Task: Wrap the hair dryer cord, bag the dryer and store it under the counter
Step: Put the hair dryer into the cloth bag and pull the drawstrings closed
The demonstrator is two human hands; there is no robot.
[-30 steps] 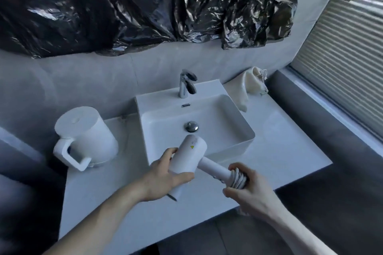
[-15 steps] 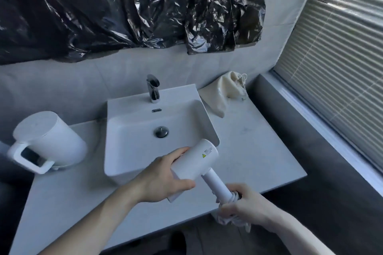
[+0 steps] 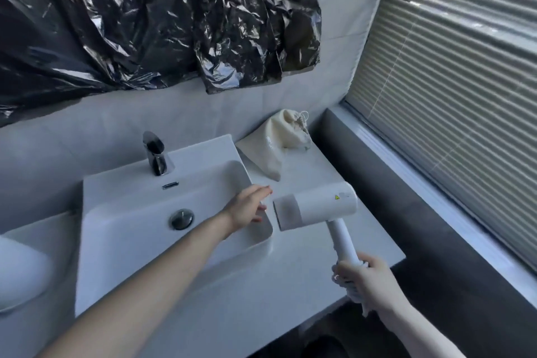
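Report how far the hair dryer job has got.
Done: the cord sits coiled around the handle's end, gripped by the right hand. In hand: the left hand, empty, reaches toward the cloth bag on the counter. Left: bagging the hair dryer and storing it below.

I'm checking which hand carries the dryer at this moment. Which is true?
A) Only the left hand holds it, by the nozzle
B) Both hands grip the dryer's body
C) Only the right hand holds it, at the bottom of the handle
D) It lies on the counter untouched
C: the right hand grips the bottom of the handle of the hair dryer, while the left hand is open beside the nozzle, not touching it.
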